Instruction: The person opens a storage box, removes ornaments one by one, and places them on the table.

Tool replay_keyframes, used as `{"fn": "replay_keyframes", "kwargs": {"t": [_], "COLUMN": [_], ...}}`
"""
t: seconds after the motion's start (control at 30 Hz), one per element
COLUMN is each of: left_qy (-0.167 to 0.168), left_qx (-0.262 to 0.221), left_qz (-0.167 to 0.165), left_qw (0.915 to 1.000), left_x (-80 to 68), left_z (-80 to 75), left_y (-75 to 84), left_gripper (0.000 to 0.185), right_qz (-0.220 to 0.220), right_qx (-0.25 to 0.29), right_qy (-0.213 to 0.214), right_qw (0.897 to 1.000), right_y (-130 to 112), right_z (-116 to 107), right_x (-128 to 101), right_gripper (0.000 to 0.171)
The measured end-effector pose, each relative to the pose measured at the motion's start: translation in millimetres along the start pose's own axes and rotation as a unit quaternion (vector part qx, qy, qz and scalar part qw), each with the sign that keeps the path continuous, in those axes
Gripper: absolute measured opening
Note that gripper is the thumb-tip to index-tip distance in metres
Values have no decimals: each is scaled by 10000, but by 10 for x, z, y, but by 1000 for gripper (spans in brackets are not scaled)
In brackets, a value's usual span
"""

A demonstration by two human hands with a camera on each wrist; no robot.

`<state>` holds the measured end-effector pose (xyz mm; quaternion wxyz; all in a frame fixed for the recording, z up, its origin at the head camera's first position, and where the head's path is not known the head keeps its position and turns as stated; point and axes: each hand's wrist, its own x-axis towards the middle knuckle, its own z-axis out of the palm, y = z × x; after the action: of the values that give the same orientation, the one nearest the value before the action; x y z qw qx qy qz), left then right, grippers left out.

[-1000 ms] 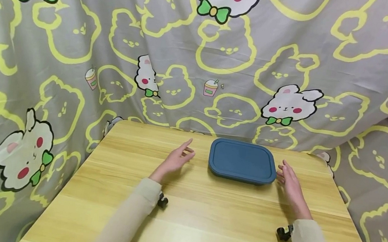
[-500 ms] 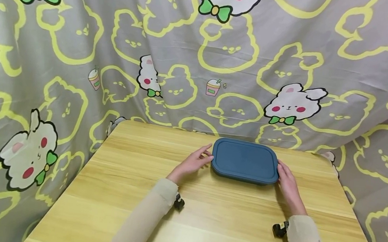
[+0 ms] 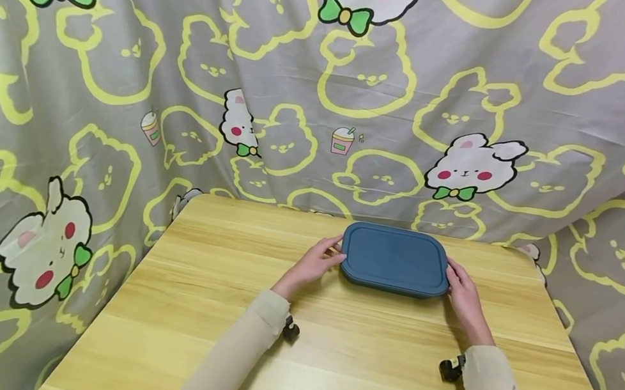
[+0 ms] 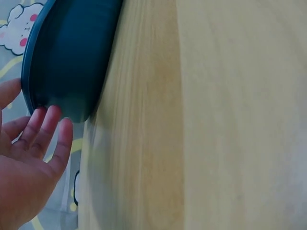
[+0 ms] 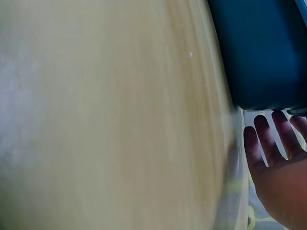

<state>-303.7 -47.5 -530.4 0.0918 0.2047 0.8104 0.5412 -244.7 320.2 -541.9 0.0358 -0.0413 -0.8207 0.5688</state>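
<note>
A blue rectangular container with a flat lid lies on the wooden table, near its back edge. At its left end is my left hand; in the left wrist view the thumb meets the lid's rim, and the extended fingertips touch the end wall. My right hand is at the opposite end, its thumb side against the rim. The right wrist view shows nearly straight fingers close to the container's end; contact of each fingertip is hard to tell. What is inside the container is hidden.
The wooden table stretches forward of the container toward the person. A grey patterned curtain hangs behind the table and along both sides. Small black cameras sit at the wrists.
Both hands have moved inward to the container's ends, the left one travelling right until it touches. In the last half second the hands barely shift; the container stays on the table.
</note>
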Motion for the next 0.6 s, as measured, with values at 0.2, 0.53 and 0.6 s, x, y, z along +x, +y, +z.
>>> {"fn": "replay_keyframes", "kwargs": {"t": [0.2, 0.53, 0.6], "left_qy": [-162, -501, -488], "left_qx": [-28, 65, 104], "left_qz": [-26, 260, 288], "left_qw": [9999, 9984, 9983], "left_x": [2, -9, -11], "left_z": [-2, -36, -35], "left_y": [-18, -49, -36], "left_gripper": [69, 95, 100], "right_qz": [30, 68, 61], "right_qx": [53, -69, -67], "right_qy": [-96, -107, -118], "right_qw": [9999, 9999, 9999], "right_y": [22, 5, 2], "right_z": [-12, -24, -24], "right_x": [3, -18, -20], "right_gripper": [62, 65, 66]}}
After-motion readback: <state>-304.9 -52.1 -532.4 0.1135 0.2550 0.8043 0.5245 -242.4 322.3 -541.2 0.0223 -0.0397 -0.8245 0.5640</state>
